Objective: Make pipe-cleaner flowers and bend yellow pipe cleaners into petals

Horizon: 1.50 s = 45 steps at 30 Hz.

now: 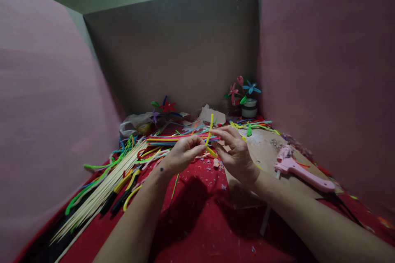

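Observation:
My left hand (182, 154) and my right hand (235, 152) meet above the red cloth (197, 218) and together pinch a bent yellow pipe cleaner (210, 131). One end of it sticks upward between my fingertips; the other end pokes down to the right of my left thumb. A spread of coloured pipe cleaners (175, 137) lies just behind my hands.
A bundle of wooden skewers (105, 185) and pliers with yellow-black handles (125, 191) lie at the left. A pink glue gun (300, 170) rests on a cardboard sheet (265, 152) at the right. Pipe-cleaner flowers in a jar (248, 100) stand at the back. Pink walls close both sides.

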Each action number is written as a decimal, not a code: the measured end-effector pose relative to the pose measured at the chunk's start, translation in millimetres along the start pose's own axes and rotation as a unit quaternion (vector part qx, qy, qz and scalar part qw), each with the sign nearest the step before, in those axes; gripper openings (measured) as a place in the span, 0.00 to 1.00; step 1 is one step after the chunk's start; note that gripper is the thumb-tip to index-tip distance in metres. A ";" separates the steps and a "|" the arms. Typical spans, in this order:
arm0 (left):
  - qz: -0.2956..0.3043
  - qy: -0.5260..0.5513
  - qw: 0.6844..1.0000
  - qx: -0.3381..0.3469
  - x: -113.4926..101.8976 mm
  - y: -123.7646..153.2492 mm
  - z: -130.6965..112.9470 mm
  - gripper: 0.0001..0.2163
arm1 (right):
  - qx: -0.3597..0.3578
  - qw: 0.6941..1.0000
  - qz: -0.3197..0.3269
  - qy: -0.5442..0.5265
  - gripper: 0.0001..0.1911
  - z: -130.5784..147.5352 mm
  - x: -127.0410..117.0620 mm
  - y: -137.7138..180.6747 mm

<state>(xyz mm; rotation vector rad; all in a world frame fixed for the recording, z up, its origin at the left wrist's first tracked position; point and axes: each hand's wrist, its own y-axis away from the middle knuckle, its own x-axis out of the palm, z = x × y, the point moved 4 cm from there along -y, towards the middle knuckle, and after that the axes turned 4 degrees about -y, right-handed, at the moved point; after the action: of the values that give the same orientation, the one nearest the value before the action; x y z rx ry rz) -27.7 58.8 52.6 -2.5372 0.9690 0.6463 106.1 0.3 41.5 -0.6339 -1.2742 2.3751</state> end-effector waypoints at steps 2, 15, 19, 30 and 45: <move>0.018 -0.009 1.000 0.006 0.2 0.9 -0.8 0.10 | -0.051 0.997 0.034 0.037 0.13 3.0 1.1 -1.0; -0.001 -0.044 0.999 0.012 1.6 -0.9 -0.9 0.08 | 0.354 0.869 0.175 -0.298 0.09 -24.9 18.1 4.9; -0.047 -0.088 0.995 0.015 3.0 -3.4 -0.7 0.08 | 0.384 0.852 0.131 -0.332 0.10 -29.9 21.9 9.6; -0.069 -0.038 0.996 -0.036 21.2 -2.1 -0.2 0.05 | 0.404 0.857 0.026 -0.319 0.08 -31.6 19.8 12.1; -0.095 0.107 0.985 -0.093 37.9 -8.0 13.3 0.07 | 0.428 0.805 0.001 -0.411 0.12 -35.8 28.8 20.7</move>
<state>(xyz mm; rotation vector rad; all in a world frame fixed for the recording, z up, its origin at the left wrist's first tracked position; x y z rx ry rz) -0.9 50.5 22.8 -2.8673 0.7486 0.4329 99.5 28.7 0.3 0.7408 -0.2390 2.9217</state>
